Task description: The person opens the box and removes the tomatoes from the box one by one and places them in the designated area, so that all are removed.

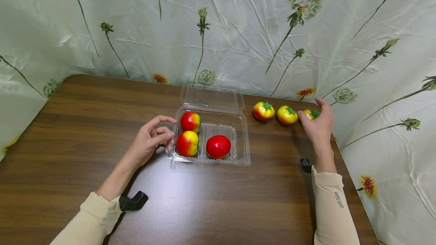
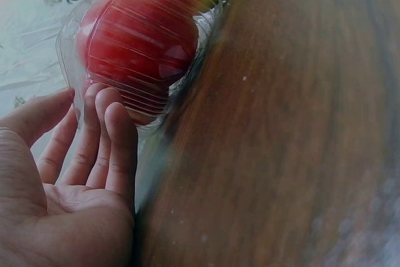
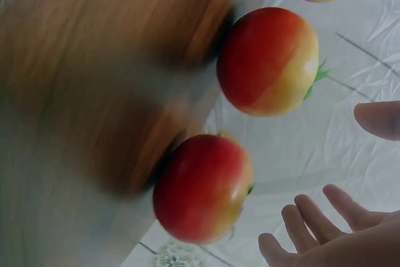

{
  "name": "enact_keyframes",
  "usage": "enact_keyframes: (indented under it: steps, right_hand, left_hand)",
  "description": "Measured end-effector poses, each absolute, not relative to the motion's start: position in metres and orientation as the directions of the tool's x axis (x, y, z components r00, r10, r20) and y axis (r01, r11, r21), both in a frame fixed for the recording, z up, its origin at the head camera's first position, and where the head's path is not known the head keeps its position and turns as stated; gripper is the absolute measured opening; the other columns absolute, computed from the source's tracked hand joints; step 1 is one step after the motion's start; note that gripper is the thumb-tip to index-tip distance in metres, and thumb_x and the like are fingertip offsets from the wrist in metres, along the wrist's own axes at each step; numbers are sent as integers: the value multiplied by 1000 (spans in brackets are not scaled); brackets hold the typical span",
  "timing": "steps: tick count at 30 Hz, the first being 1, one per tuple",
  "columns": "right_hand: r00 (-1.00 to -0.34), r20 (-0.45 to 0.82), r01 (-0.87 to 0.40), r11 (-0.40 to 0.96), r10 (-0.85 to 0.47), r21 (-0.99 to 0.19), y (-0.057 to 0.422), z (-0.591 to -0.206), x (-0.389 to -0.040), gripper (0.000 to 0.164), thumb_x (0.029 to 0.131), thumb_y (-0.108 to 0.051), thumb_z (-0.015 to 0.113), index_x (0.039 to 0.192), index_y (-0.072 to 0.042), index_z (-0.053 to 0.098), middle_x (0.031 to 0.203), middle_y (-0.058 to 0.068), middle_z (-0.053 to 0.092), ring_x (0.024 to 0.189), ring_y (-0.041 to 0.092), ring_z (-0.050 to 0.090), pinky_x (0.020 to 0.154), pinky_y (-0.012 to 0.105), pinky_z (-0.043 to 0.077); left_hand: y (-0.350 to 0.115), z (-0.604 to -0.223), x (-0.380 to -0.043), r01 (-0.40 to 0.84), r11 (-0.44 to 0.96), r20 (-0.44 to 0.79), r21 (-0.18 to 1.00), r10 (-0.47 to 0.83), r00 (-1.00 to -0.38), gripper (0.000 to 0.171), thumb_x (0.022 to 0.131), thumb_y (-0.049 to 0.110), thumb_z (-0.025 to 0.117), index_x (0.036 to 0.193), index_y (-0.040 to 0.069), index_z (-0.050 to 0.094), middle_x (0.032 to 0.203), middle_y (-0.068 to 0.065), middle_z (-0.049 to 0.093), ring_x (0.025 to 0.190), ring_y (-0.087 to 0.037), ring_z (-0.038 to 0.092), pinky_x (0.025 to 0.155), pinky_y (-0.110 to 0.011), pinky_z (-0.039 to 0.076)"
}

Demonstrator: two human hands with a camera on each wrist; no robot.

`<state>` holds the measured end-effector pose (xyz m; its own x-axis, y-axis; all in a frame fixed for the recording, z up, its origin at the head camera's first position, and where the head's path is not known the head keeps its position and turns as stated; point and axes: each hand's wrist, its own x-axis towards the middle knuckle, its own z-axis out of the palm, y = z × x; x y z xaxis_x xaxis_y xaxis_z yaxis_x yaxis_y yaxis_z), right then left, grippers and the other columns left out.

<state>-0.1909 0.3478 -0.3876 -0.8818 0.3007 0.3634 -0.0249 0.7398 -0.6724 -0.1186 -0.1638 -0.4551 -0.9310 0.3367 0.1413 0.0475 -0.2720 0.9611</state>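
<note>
A clear plastic clamshell box (image 1: 241, 139) stands on the table with its lid (image 1: 211, 97) folded back. Two red-and-yellow, tomato-like fruits (image 1: 187, 143) sit in its left half, and a red one (image 1: 218, 147) lies at the front of its right half. My left hand (image 1: 150, 139) touches the box's left side with loosely bent fingers (image 2: 119, 136). Over at the right, my right hand (image 1: 318, 122) reaches around the rightmost fruit (image 1: 310, 114), thumb and fingers spread apart. The right wrist view shows a gap between that hand and the nearest fruit (image 3: 203, 189).
Two more tomato-like fruits, one on the left (image 1: 263, 111) and one in the middle (image 1: 287, 115), stand in the row along the table's back edge. Behind the brown wooden table (image 1: 218, 207) hangs a flowered, shiny cloth (image 1: 231, 29).
</note>
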Motion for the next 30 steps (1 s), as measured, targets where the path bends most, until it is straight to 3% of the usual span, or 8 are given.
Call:
enact_keyframes:
  steps: [11, 30]
  right_hand:
    - [-901, 401, -142, 763, 164, -631, 326, -386, -188, 63, 91, -19, 76, 147, -4, 53, 149, 22, 54, 143, 42, 46, 120, 60, 35]
    - [-940, 340, -188, 775, 36, -603, 294, -375, -180, 71, 91, -22, 80, 152, -6, 48, 152, 18, 54, 141, 43, 48, 118, 60, 37]
  left_hand:
    - [-164, -455, -119, 43, -269, 136, 962, 336, -932, 34, 103, -7, 59, 135, 0, 52, 81, -8, 71, 62, -24, 62, 54, -28, 57]
    - [-164, -454, -118, 42, -264, 132, 964, 333, -934, 33, 103, -6, 59, 135, 0, 52, 81, -8, 71, 62, -23, 62, 55, -28, 58]
